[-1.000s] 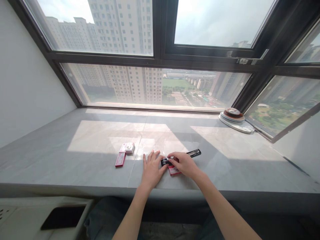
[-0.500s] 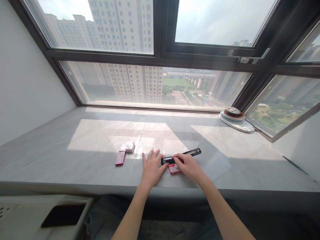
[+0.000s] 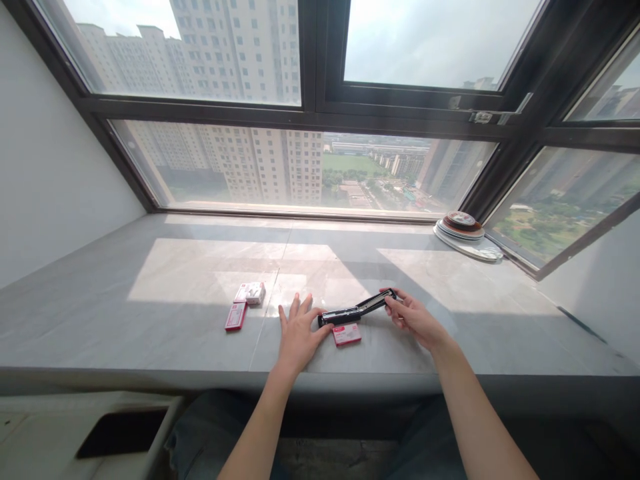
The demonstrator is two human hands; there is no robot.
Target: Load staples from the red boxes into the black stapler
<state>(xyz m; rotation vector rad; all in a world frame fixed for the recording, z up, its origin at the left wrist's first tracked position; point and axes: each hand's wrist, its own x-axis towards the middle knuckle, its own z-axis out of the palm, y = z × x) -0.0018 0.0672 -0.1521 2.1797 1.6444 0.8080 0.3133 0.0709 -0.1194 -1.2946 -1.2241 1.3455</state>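
Note:
A black stapler (image 3: 345, 315) lies unfolded on the sill, its right part tilted up and its metal inside facing upward. The left end of the stapler sits between the thumb and forefinger of my left hand (image 3: 299, 333), whose other fingers are spread on the surface. My right hand (image 3: 413, 319) pinches the raised right end between thumb and fingers. Just in front of the stapler, a small red and white box (image 3: 347, 335) lies flat, touched by neither hand.
To the left are a red box (image 3: 235, 317) and a small white box (image 3: 255, 293) beside another pale flat box. Stacked plates (image 3: 463, 230) stand in the far right corner by the window. The marble sill's front edge (image 3: 240, 372) runs close before me.
My right hand has moved right, from the stapler's middle to its far end, and the small box in front is uncovered. My left hand keeps its place at the left end.

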